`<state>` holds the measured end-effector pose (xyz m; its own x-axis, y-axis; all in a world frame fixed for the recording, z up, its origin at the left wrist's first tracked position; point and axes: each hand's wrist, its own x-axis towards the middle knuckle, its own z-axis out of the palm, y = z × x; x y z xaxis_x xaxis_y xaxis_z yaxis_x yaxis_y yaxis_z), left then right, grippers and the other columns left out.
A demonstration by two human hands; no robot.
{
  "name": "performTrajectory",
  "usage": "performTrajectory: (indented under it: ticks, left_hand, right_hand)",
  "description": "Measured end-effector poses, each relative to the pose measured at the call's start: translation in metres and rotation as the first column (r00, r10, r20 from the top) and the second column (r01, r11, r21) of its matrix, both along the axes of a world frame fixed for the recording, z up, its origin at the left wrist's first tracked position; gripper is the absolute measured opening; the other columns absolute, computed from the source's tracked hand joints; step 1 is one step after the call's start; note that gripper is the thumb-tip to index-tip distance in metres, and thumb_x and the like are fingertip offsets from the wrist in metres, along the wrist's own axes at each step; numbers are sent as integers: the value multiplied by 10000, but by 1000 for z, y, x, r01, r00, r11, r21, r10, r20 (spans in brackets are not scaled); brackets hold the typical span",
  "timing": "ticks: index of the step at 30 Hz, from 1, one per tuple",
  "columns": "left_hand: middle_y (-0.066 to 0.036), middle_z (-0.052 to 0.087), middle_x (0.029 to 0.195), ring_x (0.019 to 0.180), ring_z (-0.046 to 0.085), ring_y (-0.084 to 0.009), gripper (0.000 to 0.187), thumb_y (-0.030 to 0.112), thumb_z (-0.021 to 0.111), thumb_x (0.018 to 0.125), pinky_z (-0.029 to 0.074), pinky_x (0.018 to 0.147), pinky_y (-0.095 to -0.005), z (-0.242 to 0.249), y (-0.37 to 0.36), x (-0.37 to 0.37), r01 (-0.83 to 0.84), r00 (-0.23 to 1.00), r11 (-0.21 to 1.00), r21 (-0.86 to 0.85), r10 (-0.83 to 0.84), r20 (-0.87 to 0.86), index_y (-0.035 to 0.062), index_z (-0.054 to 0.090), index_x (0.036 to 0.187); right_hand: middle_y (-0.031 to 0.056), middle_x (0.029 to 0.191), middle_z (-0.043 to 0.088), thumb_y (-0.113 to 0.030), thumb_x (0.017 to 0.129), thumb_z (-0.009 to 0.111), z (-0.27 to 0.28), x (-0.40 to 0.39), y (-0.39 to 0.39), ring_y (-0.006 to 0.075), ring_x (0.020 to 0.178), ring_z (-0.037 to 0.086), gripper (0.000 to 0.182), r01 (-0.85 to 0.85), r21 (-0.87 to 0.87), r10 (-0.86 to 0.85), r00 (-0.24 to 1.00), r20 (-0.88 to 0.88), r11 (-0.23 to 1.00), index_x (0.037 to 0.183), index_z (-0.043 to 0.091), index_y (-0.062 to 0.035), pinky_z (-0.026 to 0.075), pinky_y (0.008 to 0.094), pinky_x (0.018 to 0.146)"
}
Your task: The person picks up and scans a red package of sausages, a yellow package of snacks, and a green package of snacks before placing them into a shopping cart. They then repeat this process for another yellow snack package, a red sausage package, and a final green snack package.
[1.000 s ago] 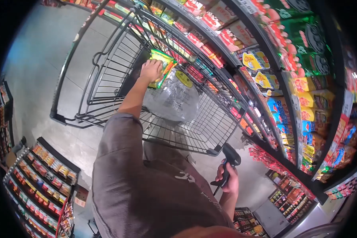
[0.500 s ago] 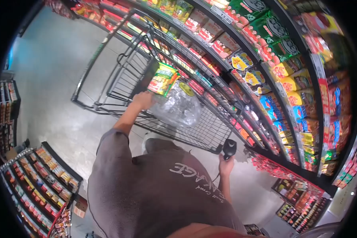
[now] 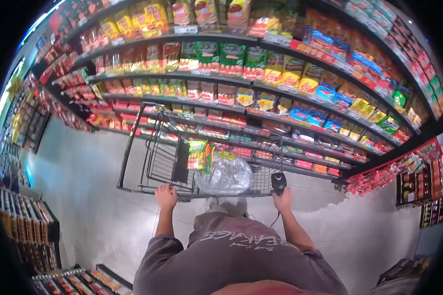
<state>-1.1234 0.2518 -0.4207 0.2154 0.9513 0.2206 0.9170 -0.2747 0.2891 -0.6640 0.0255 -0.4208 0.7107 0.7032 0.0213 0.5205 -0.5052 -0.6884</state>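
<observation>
A black wire shopping cart [image 3: 150, 189] stands sideways in front of me. My left hand [image 3: 166, 196] has its fingers curled over the cart's near side rail, left of the goods. In my right hand [image 3: 282, 197] is a black handheld scanner [image 3: 278, 182], upright at the cart's right near corner, with a cord hanging below it. Inside the cart lie a yellow, green and red snack packet [image 3: 197, 155] and, right beside it, a clear plastic bag [image 3: 226, 177] with a yellow-green label. What the clear bag contains is hard to make out.
Long curved-looking shelves [image 3: 206, 73] of colourful packets run behind the cart. A red-edged rack [image 3: 396, 167] stands at the right, and another shelf unit [image 3: 29, 216] at the left. Grey floor [image 3: 103, 221] shows around the cart.
The view has turned, so the shelves now run across the top. My left hand has moved from beside the snack packet to the cart's near rail. The scanner remains in my right hand.
</observation>
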Motion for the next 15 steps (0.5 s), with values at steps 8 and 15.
performTrajectory:
  ticks: [8,15]
  left_hand:
    - [-65,646,1084,1095,552,-287,181,243,630,837,410,906,-452,-2,31,-25,-95,995,992,-81,95,-6,176,707,987]
    - [-42,636,1089,1147,511,-291,170,197,625,855,381,930,-524,17,76,-24,-333,926,940,-69,340,162,160,687,1008]
  right_hand:
    - [203,1089,595,-201,721,757,-10,-16,23,401,1086,561,436,-86,-40,84,995,-54,995,1087,589,-36,460,465,949]
    - [244,1118,596,-185,745,738,-21,-59,54,439,1102,552,467,-30,-65,20,989,-146,997,1148,578,-13,453,518,925]
